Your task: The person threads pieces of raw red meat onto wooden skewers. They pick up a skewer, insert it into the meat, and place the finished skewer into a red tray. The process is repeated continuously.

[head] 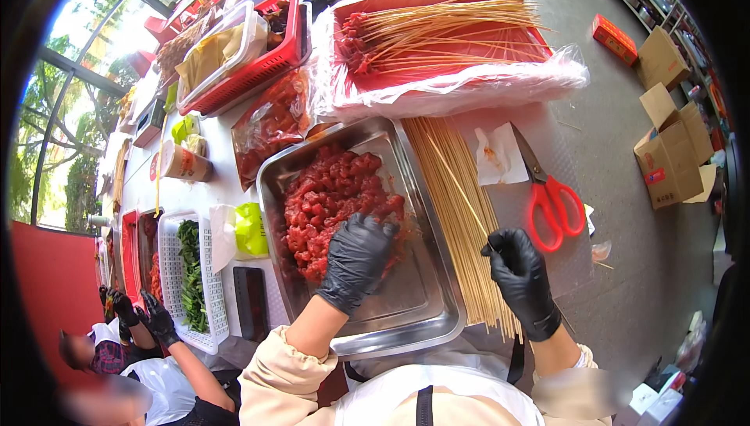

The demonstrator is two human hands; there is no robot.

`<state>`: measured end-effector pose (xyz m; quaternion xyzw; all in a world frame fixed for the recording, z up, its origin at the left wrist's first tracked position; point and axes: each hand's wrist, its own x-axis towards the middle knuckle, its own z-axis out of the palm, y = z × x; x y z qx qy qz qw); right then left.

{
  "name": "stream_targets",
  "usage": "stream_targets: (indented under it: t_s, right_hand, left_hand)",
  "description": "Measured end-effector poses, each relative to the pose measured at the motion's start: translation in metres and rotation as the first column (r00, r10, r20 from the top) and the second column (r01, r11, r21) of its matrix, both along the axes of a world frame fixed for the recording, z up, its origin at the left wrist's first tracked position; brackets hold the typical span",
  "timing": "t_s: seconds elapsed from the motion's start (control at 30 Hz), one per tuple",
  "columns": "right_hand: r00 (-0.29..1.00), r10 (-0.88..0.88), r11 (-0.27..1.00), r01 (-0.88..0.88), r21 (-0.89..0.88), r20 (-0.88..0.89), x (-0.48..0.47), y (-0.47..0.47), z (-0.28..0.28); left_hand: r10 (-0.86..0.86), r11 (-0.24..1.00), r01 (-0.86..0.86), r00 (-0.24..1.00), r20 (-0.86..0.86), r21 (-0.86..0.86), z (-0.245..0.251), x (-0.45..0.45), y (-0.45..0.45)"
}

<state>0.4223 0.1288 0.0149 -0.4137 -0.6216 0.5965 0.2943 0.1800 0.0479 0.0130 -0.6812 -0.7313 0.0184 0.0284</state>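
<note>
Diced raw red meat (331,192) is heaped in the left part of a stainless steel tray (419,291). My left hand (360,262), in a black glove, rests on the heap's near edge; its fingertips are partly hidden, so whether they pinch a piece does not show. My right hand (521,282), gloved too, grips one bamboo skewer (460,177) near its lower end. That skewer slants up and left over a thick bundle of bamboo skewers (463,238) along the tray's right side.
Beyond the tray stands a plastic-lined red bin (433,83) with meat-tipped skewers (445,22). Red-handled scissors (554,209) lie at the right. To the left are a phone (251,303), a paper cup (186,162), a white basket (220,315) of greens and co-workers' gloved hands (158,317).
</note>
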Motion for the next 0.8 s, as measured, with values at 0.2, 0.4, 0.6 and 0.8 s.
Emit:
stream_targets:
  t_s: [0.2, 0.4, 0.6, 0.8]
  right_hand:
    - [0.978, 0.206, 0.978, -0.207, 0.019, 0.04, 0.014, -0.024, 0.024]
    - [0.969, 0.241, 0.964, -0.245, 0.101, 0.054, 0.008, -0.043, 0.015]
    - [0.959, 0.257, 0.946, -0.275, 0.171, 0.119, 0.004, -0.04, 0.032]
    - [0.912, 0.318, 0.881, -0.386, 0.274, 0.259, -0.002, -0.039, 0.04]
  left_hand:
    - [0.012, 0.997, -0.02, 0.995, 0.099, 0.073, 0.003, -0.013, -0.005]
    - [0.01, 0.998, -0.012, 1.0, 0.027, 0.063, 0.002, -0.009, -0.001]
    - [0.203, 0.916, -0.398, 0.566, 0.799, 0.049, 0.0, -0.028, -0.029]
    - [0.018, 0.841, -0.498, -0.366, 0.93, -0.213, 0.023, -0.021, -0.039]
